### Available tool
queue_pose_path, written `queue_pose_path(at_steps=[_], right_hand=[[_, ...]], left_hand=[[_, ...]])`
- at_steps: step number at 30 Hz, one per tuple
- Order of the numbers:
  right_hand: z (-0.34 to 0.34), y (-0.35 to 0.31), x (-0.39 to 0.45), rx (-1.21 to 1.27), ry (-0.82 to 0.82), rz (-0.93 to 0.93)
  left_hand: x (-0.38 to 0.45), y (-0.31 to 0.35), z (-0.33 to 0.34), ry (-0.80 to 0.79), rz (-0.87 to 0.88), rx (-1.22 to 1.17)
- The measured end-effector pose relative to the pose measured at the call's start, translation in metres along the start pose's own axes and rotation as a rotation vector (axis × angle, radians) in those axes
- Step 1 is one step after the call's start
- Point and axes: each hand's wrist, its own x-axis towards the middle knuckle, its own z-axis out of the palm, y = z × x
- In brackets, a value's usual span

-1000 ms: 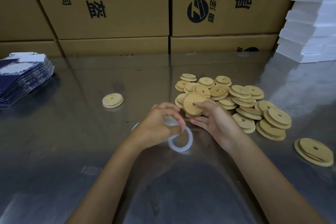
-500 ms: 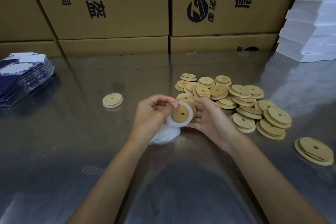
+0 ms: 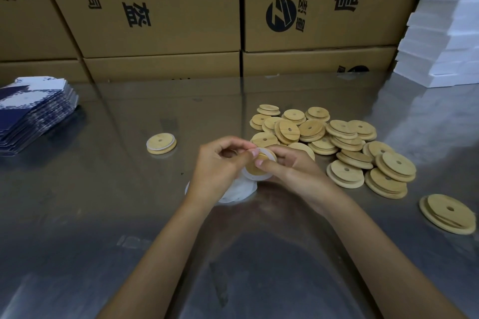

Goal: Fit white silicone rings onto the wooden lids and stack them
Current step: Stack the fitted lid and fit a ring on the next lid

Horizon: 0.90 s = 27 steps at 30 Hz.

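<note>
Risk: silicone ring (image 3: 259, 177) seats unevenly and rolls off the wooden lid (image 3: 255, 167) if stretch is lopsided. Left hand (image 3: 220, 163) fingers curled, pinching the ring's edge; right hand (image 3: 290, 166) fingers curled round the lid, thumb on its face. Both held just above the desk (image 3: 103, 202), spare rings (image 3: 239, 193) beneath, unfitted lids (image 3: 337, 142) right.

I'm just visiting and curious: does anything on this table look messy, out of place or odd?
Only mildly. The bare wooden lids lie in a loose, overlapping heap rather than a stack, and one lid sits apart near the right edge. A single ringed lid lies alone on the left. Nothing looks damaged.
</note>
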Motion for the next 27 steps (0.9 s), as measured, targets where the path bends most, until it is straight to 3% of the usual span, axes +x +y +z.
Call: queue_pose_path(at_steps=[19, 27], right_hand=[[-0.007, -0.003, -0.002, 0.014, 0.008, -0.044], [-0.012, -0.004, -0.001, 0.173, 0.029, -0.009]], left_hand=[[0.003, 0.002, -0.005, -0.018, 0.048, 0.113], [0.005, 0.002, -0.002, -0.005, 0.033, 0.044]])
